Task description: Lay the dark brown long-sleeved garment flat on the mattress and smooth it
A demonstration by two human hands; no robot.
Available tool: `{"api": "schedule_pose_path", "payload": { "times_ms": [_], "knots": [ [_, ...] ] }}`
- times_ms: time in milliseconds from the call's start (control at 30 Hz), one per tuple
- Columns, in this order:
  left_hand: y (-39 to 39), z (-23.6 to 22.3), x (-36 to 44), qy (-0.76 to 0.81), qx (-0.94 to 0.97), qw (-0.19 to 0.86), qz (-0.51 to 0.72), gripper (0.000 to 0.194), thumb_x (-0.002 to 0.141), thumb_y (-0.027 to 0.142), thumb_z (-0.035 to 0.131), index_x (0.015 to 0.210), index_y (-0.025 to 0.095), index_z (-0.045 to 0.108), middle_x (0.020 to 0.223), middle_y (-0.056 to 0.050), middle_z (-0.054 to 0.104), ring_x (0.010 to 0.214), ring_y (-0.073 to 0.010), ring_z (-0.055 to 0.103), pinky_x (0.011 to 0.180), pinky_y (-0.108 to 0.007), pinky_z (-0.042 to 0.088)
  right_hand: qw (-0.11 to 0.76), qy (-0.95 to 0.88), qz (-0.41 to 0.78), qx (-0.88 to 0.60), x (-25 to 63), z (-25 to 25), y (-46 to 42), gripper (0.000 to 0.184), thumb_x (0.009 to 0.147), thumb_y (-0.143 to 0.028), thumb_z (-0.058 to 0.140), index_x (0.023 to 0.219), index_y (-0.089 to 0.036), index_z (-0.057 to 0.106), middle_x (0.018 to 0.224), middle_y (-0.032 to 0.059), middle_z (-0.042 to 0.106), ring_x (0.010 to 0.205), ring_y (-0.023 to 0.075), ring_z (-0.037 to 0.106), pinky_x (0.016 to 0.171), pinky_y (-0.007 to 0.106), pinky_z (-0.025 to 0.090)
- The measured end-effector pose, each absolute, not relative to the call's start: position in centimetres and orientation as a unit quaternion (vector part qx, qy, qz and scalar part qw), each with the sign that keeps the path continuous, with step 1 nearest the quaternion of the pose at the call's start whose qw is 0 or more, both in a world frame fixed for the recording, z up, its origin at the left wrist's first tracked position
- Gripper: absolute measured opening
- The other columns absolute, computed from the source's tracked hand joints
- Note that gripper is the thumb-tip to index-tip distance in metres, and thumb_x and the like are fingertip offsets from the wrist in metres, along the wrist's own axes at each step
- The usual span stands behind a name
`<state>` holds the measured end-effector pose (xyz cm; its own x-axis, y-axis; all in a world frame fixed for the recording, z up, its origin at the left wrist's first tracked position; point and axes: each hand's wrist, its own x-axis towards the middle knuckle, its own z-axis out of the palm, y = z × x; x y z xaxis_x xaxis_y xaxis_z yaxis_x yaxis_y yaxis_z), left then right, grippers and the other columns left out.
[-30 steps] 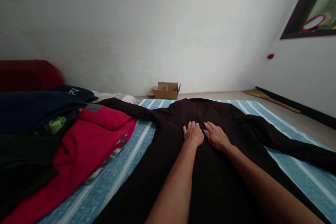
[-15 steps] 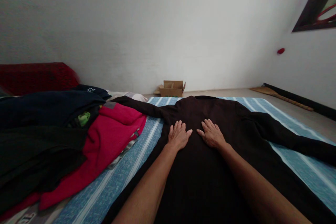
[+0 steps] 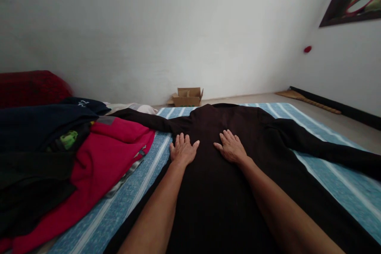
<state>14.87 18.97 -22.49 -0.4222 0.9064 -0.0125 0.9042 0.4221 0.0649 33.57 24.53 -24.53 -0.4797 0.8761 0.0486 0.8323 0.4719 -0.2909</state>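
A long-sleeved black garment (image 3: 220, 198) lies spread out flat, its collar end away from me and its sleeves stretched to both sides. My left hand (image 3: 183, 150) rests palm down on its upper left part, fingers spread. On the middle of the upper part lies my right hand (image 3: 230, 147), also flat with the thumb out to the side. Neither hand grips the cloth. The garment's lower end runs out of view below my forearms.
Beneath is a blue-and-white striped sheet (image 3: 151, 166). At left are piled clothes: a pink-red garment (image 3: 104, 158), a navy garment (image 3: 44, 121) and dark ones. A dark red object (image 3: 29, 87) stands behind them. An open cardboard box (image 3: 187, 97) is by the wall.
My hands have moved apart over the garment, the left one going toward its left edge. The view has turned slightly to the right.
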Motion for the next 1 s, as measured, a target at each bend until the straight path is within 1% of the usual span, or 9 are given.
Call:
{"api": "schedule_pose_path", "payload": {
  "times_ms": [167, 233, 300, 400, 467, 567, 667, 833, 1000],
  "knots": [
    [19.0, -21.9, 14.4, 0.831, 0.556, 0.036, -0.006, 0.075, 0.089, 0.06, 0.016, 0.145, 0.012, 0.026, 0.154, -0.012, 0.014, 0.141, -0.0291, 0.01, 0.11, -0.054, 0.016, 0.104, -0.852, 0.126, -0.497, 33.6, -24.1, 24.7, 0.072, 0.091, -0.06, 0.023, 0.142, -0.01, 0.032, 0.152, 0.0142, 0.021, 0.141, 0.026, 0.008, 0.111, 0.046, 0.011],
    [18.8, -21.4, 14.3, 0.823, 0.566, 0.037, -0.014, 0.073, 0.089, 0.058, 0.018, 0.145, 0.012, 0.027, 0.153, -0.013, 0.015, 0.141, -0.0293, 0.012, 0.109, -0.053, 0.017, 0.102, -0.851, 0.129, -0.499, 33.5, -23.7, 24.7, 0.071, 0.091, -0.059, 0.023, 0.143, -0.011, 0.031, 0.152, 0.0138, 0.021, 0.141, 0.0255, 0.008, 0.111, 0.045, 0.011],
    [18.2, -20.9, 14.5, 0.815, 0.578, 0.03, -0.021, 0.07, 0.09, 0.056, 0.021, 0.143, 0.012, 0.032, 0.152, -0.014, 0.02, 0.14, -0.0297, 0.016, 0.109, -0.052, 0.019, 0.097, -0.851, 0.129, -0.499, 33.5, -23.2, 24.1, 0.069, 0.092, -0.058, 0.023, 0.142, -0.011, 0.032, 0.152, 0.0142, 0.021, 0.141, 0.0259, 0.009, 0.11, 0.046, 0.012],
    [16.2, -20.6, 15.0, 0.796, 0.604, 0.003, -0.023, 0.067, 0.091, 0.055, 0.022, 0.139, 0.012, 0.039, 0.15, -0.015, 0.026, 0.139, -0.0296, 0.021, 0.109, -0.051, 0.02, 0.091, -0.857, 0.128, -0.49, 33.7, -22.7, 21.7, 0.072, 0.091, -0.059, 0.023, 0.142, -0.01, 0.032, 0.151, 0.0159, 0.021, 0.14, 0.0273, 0.012, 0.11, 0.046, 0.013],
    [14.6, -20.9, 15.4, 0.782, 0.623, -0.012, -0.024, 0.067, 0.091, 0.055, 0.022, 0.139, 0.012, 0.04, 0.15, -0.014, 0.027, 0.139, -0.0288, 0.021, 0.109, -0.051, 0.019, 0.089, -0.866, 0.127, -0.476, 33.9, -22.8, 19.3, 0.075, 0.09, -0.062, 0.023, 0.142, -0.009, 0.032, 0.151, 0.0167, 0.021, 0.14, 0.0279, 0.012, 0.111, 0.046, 0.011],
    [12.6, -21.7, 15.5, 0.773, 0.634, -0.018, -0.017, 0.067, 0.091, 0.055, 0.022, 0.141, 0.012, 0.036, 0.15, -0.013, 0.026, 0.139, -0.0274, 0.021, 0.109, -0.051, 0.019, 0.087, -0.869, 0.132, -0.469, 34.3, -22.9, 15.9, 0.078, 0.09, -0.063, 0.02, 0.143, -0.007, 0.029, 0.151, 0.0172, 0.02, 0.14, 0.0284, 0.009, 0.111, 0.046, 0.008],
    [11.6, -22.0, 15.7, 0.779, 0.627, -0.017, -0.005, 0.066, 0.092, 0.053, 0.021, 0.142, 0.011, 0.034, 0.15, -0.011, 0.026, 0.139, -0.0262, 0.019, 0.11, -0.05, 0.019, 0.072, -0.861, 0.145, -0.483, 34.9, -22.6, 13.7, 0.079, 0.09, -0.063, 0.019, 0.144, -0.006, 0.027, 0.152, 0.0176, 0.018, 0.141, 0.0285, 0.008, 0.111, 0.046, 0.008],
    [9.7, -21.5, 16.9, 0.773, 0.632, -0.038, -0.028, 0.064, 0.092, 0.051, 0.025, 0.14, 0.011, 0.038, 0.149, -0.014, 0.029, 0.139, -0.0276, 0.02, 0.11, -0.051, 0.016, 0.072, -0.863, 0.163, -0.473, 35.8, -22.1, 10.3, 0.08, 0.09, -0.064, 0.02, 0.144, -0.005, 0.028, 0.152, 0.0179, 0.016, 0.141, 0.0286, 0.008, 0.112, 0.044, 0.008],
    [6.6, -21.7, 17.6, 0.789, 0.611, -0.053, -0.027, 0.067, 0.092, 0.052, 0.024, 0.142, 0.009, 0.034, 0.151, -0.015, 0.023, 0.14, -0.0279, 0.017, 0.111, -0.049, 0.015, 0.074, -0.863, 0.165, -0.471, 36.7, -22.1, 6.7, 0.08, 0.09, -0.064, 0.019, 0.144, -0.006, 0.028, 0.152, 0.0178, 0.017, 0.14, 0.0283, 0.009, 0.112, 0.045, 0.009]
  ]
}}
